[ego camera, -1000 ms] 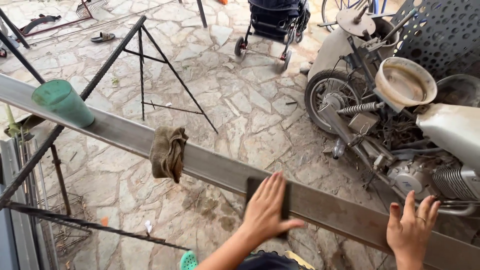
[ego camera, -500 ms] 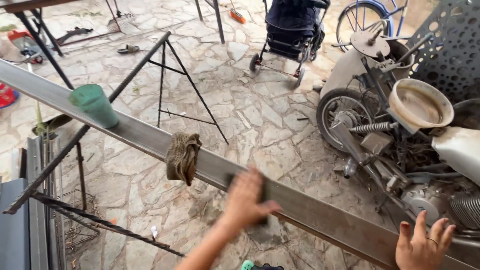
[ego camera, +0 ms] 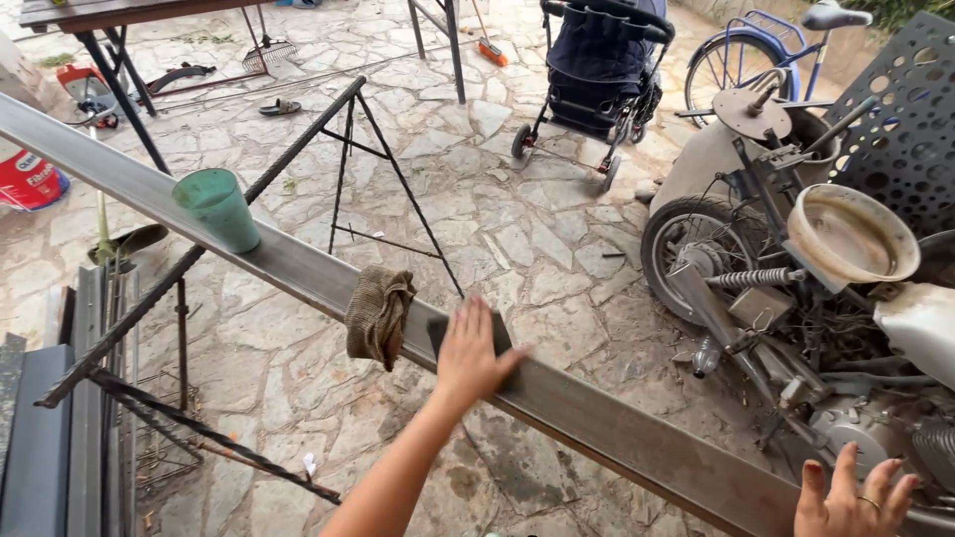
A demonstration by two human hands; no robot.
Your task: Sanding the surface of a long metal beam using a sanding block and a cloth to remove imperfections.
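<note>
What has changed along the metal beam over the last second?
The left hand has slid the dark pad up the metal beam, from near the right hand to just beside the rag, pressing flat on it throughout. The right hand has stayed resting on the beam's lower end. Rag and green cup have not shifted on the beam.

Dark sanding pad (ego camera: 438, 331) — perhaps sandpaper — flat on steel beam (ego camera: 298, 268).

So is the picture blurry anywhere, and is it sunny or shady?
Head view: mostly sharp; the left hand on the dark pad looks slightly smeared. Light is soft and even, without hard shadows or glare on the steel beam. The straight beam bows a little, a wide-lens effect.
</note>
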